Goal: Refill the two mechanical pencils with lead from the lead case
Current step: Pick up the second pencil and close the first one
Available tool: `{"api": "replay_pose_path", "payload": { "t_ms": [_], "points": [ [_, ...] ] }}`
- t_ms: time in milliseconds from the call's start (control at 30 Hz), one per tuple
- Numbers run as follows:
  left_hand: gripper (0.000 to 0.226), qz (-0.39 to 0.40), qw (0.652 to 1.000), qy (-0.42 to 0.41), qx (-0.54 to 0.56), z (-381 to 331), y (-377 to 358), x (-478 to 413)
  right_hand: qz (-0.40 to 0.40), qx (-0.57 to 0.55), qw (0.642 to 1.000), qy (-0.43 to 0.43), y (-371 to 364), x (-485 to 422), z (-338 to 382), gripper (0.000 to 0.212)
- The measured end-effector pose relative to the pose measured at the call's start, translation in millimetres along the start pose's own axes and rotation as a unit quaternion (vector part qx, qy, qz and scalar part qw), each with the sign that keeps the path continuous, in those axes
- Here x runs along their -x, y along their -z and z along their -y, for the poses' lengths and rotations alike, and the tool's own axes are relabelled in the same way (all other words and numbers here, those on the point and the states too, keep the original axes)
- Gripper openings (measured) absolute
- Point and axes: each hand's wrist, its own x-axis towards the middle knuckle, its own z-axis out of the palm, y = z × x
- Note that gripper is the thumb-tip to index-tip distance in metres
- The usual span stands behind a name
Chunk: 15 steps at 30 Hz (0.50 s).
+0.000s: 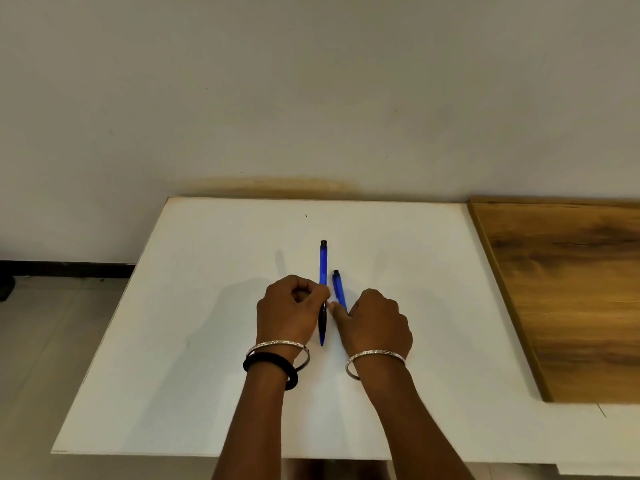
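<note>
Two blue mechanical pencils are on or just above the middle of a white table, both running roughly away from the person, black caps at the far ends. The longer-looking pencil runs nearly straight; its dark grip and blue tip show below the left hand, near the wrist. The second pencil stands just to the right of the first and tilts slightly, its cap end leaning left toward the first; its lower part is hidden behind the right hand. The two barrels lie close together but apart where visible.

Left hand: fingers curled in, thumb and fingertips pressed together at the first pencil's barrel, pinching it at mid-length. Right hand: fingers curled under, knuckles up, thumb extended toward the left hand; the fingers appear closed around the second pencil's lower part, though the contact itself is hidden. Whether either pencil rests on the surface cannot be told.

No lead case can be made out; whether one is held inside a hand cannot be told.

A silver bangle and a black band sit on the left wrist, another silver bangle on the right. A wooden panel lies on the table's right side, against a pale wall.
</note>
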Motion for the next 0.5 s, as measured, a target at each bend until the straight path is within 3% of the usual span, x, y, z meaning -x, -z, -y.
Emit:
{"api": "replay_pose_path", "payload": {
  "t_ms": [100, 200, 267, 367, 500],
  "points": [
    [0.007, 0.024, 0.999, -0.012, 0.024, -3, 3, 3, -0.003, -0.023, 1.0, -0.005, 2, 1, 1, 0.042],
    [0.006, 0.06, 0.997, -0.042, 0.034, -6, 2, 6, -0.054, -0.166, 0.985, 0.015, 14, -5, 0, 0.029],
    [0.009, 0.078, 0.995, -0.061, 0.018, -7, -1, 8, -0.069, -0.297, 0.952, 0.026, 25, -14, -1, 0.025],
    [0.01, 0.085, 0.991, -0.098, -0.023, -7, -7, 10, -0.003, -0.482, 0.876, 0.003, 40, -22, -10, 0.017],
    [0.009, 0.07, 0.984, -0.152, -0.064, -8, -14, 12, 0.05, -0.551, 0.833, 0.017, 48, -29, -26, 0.012]
  ]
}}
